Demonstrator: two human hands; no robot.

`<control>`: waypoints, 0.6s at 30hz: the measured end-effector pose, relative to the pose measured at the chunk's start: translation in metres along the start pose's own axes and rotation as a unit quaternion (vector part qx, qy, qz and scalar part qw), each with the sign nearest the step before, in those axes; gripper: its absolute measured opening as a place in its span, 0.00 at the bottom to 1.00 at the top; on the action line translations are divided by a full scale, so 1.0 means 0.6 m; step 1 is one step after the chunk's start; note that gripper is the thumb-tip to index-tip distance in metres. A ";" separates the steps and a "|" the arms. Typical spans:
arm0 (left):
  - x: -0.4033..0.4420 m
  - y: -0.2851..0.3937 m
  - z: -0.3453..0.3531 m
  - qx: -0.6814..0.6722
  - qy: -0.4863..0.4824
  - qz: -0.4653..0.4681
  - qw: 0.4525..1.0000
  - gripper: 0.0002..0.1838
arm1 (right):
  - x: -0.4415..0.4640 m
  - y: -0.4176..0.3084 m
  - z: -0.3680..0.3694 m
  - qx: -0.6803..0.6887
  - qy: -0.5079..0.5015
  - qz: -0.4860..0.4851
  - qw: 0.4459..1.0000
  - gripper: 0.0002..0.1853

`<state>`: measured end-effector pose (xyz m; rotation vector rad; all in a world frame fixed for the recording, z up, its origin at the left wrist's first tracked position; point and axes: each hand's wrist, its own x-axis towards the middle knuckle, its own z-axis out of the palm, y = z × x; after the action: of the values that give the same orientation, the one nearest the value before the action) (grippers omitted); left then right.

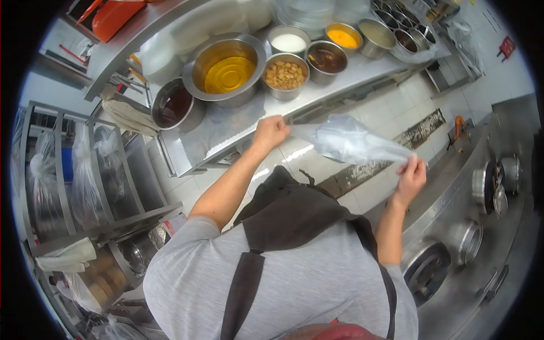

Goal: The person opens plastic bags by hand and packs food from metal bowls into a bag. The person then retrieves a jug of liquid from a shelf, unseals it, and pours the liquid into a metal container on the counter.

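A clear plastic bag (354, 141) is stretched in the air between my two hands, over the tiled floor just off the counter's front edge. My left hand (271, 132) is closed in a fist on one end of it. The other end is pinched in the fingers of my right hand (412, 174), farther right and a little lower. Nearest to my left hand on the counter stand a steel tin of peanut-like pieces (285, 76) and a wide metal bowl of yellow oil (229, 73). Whether the bag holds anything, I cannot tell.
On the steel counter (226, 127) stand tins of dark liquid (171, 107), white contents (288, 41), brown sauce (327, 59) and orange liquid (343, 37). A metal rack (65, 187) with bagged items is at left. The stove side (453, 226) with pots runs along the right.
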<state>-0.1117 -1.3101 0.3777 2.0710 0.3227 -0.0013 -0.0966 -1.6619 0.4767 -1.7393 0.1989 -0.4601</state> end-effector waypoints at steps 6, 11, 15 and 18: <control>-0.010 -0.041 -0.010 0.085 0.058 -0.050 0.993 0.17 | -0.064 0.027 0.033 -0.030 -0.103 -0.002 0.994 0.16; -0.090 0.137 -0.032 -0.083 0.069 0.311 0.944 0.16 | -0.121 -0.032 0.089 0.060 -0.231 0.081 0.968 0.13; -0.114 0.159 0.028 -0.122 -0.174 0.340 0.916 0.13 | -0.118 -0.047 0.120 0.095 -0.310 0.057 0.944 0.14; -0.104 0.128 0.058 -0.065 -0.205 0.327 0.920 0.13 | -0.115 -0.069 0.122 0.120 -0.297 0.037 0.947 0.14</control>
<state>-0.1499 -1.3900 0.4340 1.8971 -0.6159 -0.0096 -0.1338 -1.5610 0.4920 -1.5477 -0.2174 0.1058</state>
